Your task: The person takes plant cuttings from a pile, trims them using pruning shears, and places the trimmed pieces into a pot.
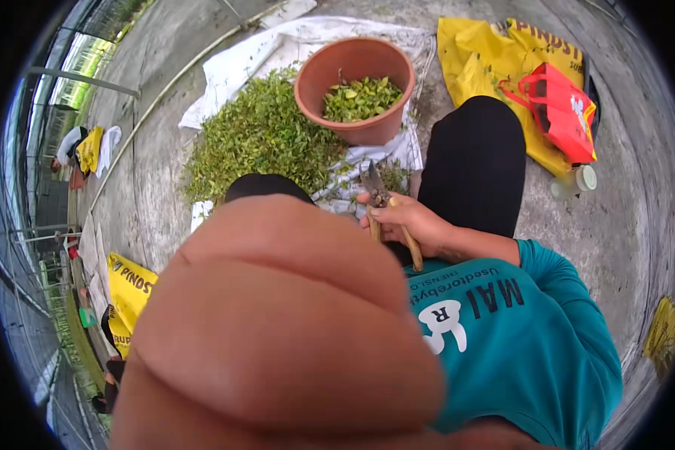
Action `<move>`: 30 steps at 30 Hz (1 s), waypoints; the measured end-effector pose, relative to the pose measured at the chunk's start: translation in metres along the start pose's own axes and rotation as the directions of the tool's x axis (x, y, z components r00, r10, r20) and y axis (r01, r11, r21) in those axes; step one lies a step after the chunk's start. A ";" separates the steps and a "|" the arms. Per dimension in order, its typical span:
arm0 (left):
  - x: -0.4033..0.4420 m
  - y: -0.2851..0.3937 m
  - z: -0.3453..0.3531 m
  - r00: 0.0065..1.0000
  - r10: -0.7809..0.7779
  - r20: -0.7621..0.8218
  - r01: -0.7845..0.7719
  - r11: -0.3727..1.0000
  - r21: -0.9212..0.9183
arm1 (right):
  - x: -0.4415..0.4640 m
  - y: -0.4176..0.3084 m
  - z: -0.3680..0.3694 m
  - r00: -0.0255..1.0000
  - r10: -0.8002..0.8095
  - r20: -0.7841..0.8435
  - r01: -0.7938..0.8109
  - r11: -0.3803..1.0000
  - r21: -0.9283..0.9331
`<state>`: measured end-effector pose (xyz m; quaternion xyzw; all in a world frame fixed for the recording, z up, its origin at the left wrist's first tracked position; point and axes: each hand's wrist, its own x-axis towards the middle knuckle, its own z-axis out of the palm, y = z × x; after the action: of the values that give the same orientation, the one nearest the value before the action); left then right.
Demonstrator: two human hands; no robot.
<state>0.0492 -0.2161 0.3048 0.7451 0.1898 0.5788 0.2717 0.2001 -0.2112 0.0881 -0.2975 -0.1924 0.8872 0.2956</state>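
My right hand (420,225) is closed around a pair of pruning shears (380,196) with tan handles, held over my lap with the blades pointing up and away. Very near the camera, my left hand (285,322) fills the lower middle of the view. Its fingers cannot be made out, so what it holds, if anything, is hidden. Beyond my knees lies a heap of leafy green cuttings (255,139) on a white sheet (240,64). Beside the heap, a brown plastic pot (367,135) holds green and yellowish leaves (360,99).
A red bag (559,112) lies on a yellow printed sack (465,67) at the right, near a lidded clear container (574,182). Another yellow sack (131,289) is at the left. A pale pipe (165,94) runs along the concrete floor (570,225).
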 end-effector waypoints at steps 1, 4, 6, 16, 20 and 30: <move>0.004 -0.009 -0.002 1.000 -0.021 0.013 0.021 1.000 0.002 | 0.003 -0.003 -0.001 1.000 0.002 -0.011 -0.002 1.000 -0.014; 0.018 -0.043 -0.006 0.996 -0.075 0.052 0.076 0.997 -0.019 | 0.009 -0.016 -0.009 0.998 -0.004 -0.065 0.000 0.998 -0.062; 0.028 -0.070 -0.007 0.992 -0.104 0.073 0.107 0.993 -0.041 | 0.013 -0.024 -0.017 0.994 -0.003 -0.108 -0.001 0.999 -0.038; 0.043 -0.188 -0.069 0.944 -0.326 0.043 0.328 0.944 -0.035 | 0.058 -0.042 -0.043 0.990 0.031 -0.138 -0.020 0.997 0.081; 0.041 -0.210 -0.095 0.859 -0.494 -0.133 0.495 0.868 -0.026 | 0.076 -0.048 -0.052 0.990 0.116 -0.084 -0.106 0.987 0.122; -0.011 -0.173 -0.116 0.793 -0.388 -0.470 0.555 0.777 0.296 | 0.104 -0.063 -0.057 0.922 0.386 -0.041 -0.382 0.921 0.072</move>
<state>-0.0600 -0.0668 0.2094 0.5840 0.5426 0.5691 0.2016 0.1950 -0.0884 0.0353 -0.3442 -0.0945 0.9250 0.1302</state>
